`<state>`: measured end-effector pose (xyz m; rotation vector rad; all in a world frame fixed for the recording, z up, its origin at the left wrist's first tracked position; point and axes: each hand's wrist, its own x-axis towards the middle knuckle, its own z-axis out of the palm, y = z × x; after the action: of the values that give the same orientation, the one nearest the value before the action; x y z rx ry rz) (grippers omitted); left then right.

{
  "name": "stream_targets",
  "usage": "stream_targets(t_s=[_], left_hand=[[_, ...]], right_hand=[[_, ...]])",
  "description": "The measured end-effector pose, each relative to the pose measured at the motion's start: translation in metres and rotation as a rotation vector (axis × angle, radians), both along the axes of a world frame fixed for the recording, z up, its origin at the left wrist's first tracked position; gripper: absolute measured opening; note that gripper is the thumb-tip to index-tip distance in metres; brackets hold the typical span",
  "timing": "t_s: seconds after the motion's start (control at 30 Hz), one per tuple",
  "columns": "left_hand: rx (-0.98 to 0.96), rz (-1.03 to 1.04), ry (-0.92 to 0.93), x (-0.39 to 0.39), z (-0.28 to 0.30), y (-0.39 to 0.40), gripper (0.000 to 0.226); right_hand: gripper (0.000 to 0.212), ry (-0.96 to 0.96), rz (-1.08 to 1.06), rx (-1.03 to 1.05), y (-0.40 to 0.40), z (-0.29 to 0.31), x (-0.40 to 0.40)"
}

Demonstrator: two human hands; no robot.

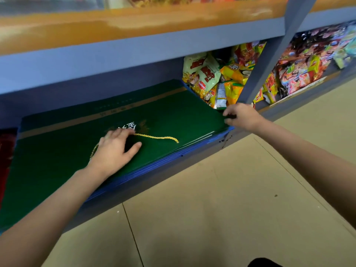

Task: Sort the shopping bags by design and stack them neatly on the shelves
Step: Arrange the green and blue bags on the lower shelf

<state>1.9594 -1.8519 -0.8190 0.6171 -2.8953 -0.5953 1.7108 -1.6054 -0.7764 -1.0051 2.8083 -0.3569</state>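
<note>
A stack of flat green shopping bags (169,114) with a gold stripe and white characters lies on the low blue shelf (173,164). Blue bags (194,146) show as edges beneath the green ones. A yellow cord handle (158,137) trails across the top bag. My left hand (113,149) rests flat on the top green bag with fingers spread, over one end of the cord. My right hand (240,116) pinches the right front corner of the stack, fingers curled around the bag edges.
Snack packets (208,78) fill the shelf right of the bags, behind a slanted blue upright (269,60). More packets (308,62) lie further right. A red item (5,151) sits at the far left. An orange shelf board (115,26) hangs overhead. Beige floor tiles (212,209) lie below.
</note>
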Motion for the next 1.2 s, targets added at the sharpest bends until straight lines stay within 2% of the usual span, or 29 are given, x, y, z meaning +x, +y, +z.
stream_targets(t_s=[0.03,0.1,0.23,0.33,0.43,0.63,0.77,0.87,0.97,1.03,1.13,1.2], left_hand=[[-0.014,-0.073,-0.020,-0.008,0.001,0.015,0.055],[-0.057,-0.193,-0.096,-0.025,0.001,0.043,0.065],[-0.231,-0.254,-0.214,-0.049,-0.004,0.069,0.075],[-0.304,-0.226,-0.163,-0.056,-0.008,0.068,0.067],[-0.350,-0.242,-0.105,-0.054,-0.009,0.063,0.064],[-0.493,-0.294,0.115,-0.048,-0.020,0.055,0.048],[-0.548,-0.380,0.219,-0.048,-0.020,0.058,0.047],[-0.632,-0.404,0.355,-0.048,-0.018,0.058,0.038],[-0.687,-0.443,0.465,-0.059,-0.014,0.068,0.028],[-0.701,-0.451,0.441,-0.068,-0.018,0.072,0.027],[-0.704,-0.454,0.327,-0.074,-0.022,0.073,0.031],[-0.701,-0.466,0.289,-0.070,-0.023,0.072,0.026]], right_hand=[[0.035,-0.025,0.019,0.130,0.011,-0.002,-0.004],[0.050,-0.098,0.016,0.234,0.026,-0.011,-0.005],[0.064,-0.265,-0.138,0.085,0.035,-0.034,0.001],[0.060,-0.307,-0.243,-0.144,0.036,-0.049,0.007],[0.052,-0.277,-0.255,-0.246,0.036,-0.054,0.013],[0.052,-0.253,-0.136,-0.235,0.021,-0.048,0.017],[0.058,-0.219,-0.096,-0.067,0.009,-0.040,0.010],[0.062,-0.299,-0.099,-0.140,0.014,-0.039,0.011],[0.049,-0.337,-0.097,-0.158,0.020,-0.041,0.012],[0.049,-0.434,-0.149,-0.239,0.022,-0.042,0.014],[0.067,-0.601,-0.272,-0.394,0.034,-0.043,0.012],[0.073,-0.648,-0.278,-0.437,0.037,-0.042,0.011]])
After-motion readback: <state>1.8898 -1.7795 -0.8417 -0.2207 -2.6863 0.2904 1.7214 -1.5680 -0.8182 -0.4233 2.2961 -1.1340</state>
